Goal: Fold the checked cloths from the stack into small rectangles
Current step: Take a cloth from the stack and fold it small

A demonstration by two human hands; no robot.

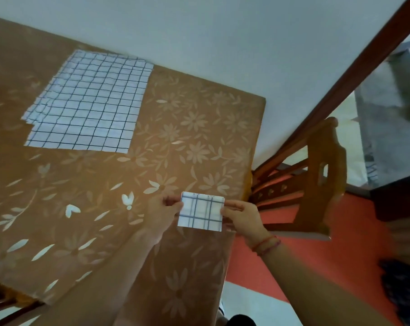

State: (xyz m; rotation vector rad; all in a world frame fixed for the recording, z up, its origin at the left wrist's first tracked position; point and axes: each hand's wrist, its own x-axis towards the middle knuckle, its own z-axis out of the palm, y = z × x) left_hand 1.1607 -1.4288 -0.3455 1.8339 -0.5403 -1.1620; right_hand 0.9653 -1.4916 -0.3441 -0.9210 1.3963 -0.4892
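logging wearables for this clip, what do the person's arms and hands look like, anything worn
No sleeves show on either arm, and there are no gloves. The left hand and its wrist wear nothing visible. The right hand has two thin thread bands at the wrist, one red-orange and one pinkish. Rings, if any, are too small to tell.

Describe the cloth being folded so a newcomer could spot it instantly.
Start at the brown floral tablecloth. At its near right edge, the left hand and right hand pinch the folded cloth. Unlike the flat stack beyond, it is a small rectangle.
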